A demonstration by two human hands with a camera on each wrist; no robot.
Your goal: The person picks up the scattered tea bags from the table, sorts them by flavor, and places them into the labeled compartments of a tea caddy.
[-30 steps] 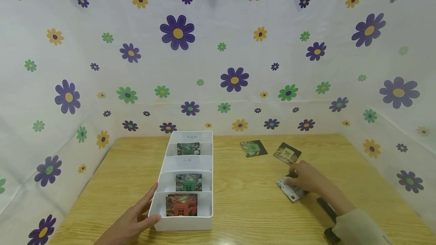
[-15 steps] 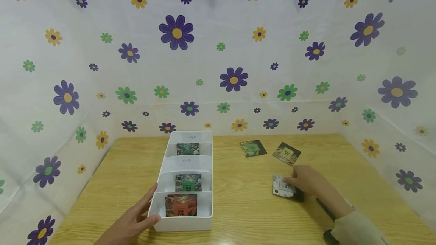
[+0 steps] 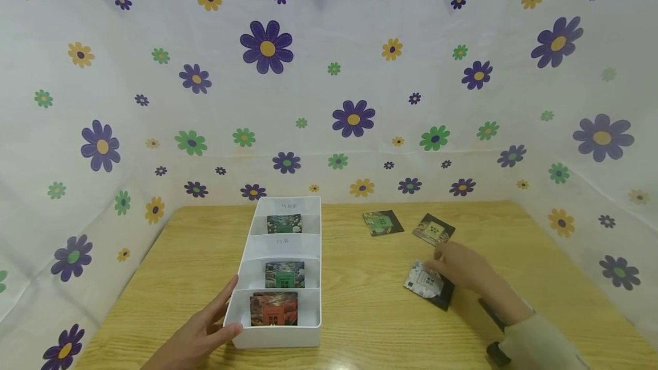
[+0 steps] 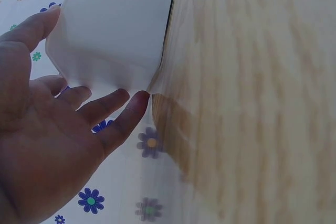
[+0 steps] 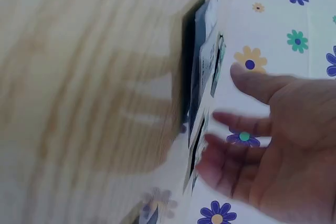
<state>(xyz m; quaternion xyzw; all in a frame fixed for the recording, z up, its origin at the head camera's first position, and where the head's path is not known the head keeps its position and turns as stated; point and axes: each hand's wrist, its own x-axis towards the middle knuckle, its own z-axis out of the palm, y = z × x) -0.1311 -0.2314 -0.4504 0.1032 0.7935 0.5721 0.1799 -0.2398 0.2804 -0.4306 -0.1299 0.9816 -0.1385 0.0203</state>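
Note:
My right hand is over a pale tea packet lying on the table, its fingertips at the packet's upper right edge. Black shows along that packet's right and lower sides; whether this is a second packet cannot be told. In the right wrist view the thumb and fingers of the right hand are apart, loosely bent beside the packets. A white divided box stands at the left. My left hand touches its near left corner, thumb on the front and fairly straight fingers along the side, as the left wrist view also shows.
Inside the box are red packets in front, a green-labelled packet behind and a dark green one farther back. A green-labelled packet and a yellow-labelled packet lie near the table's far edge. Flowered sheeting surrounds the table.
The pale packet has turned and shifted slightly left under my right hand, now showing more of its face. The left hand and the box have stayed in place.

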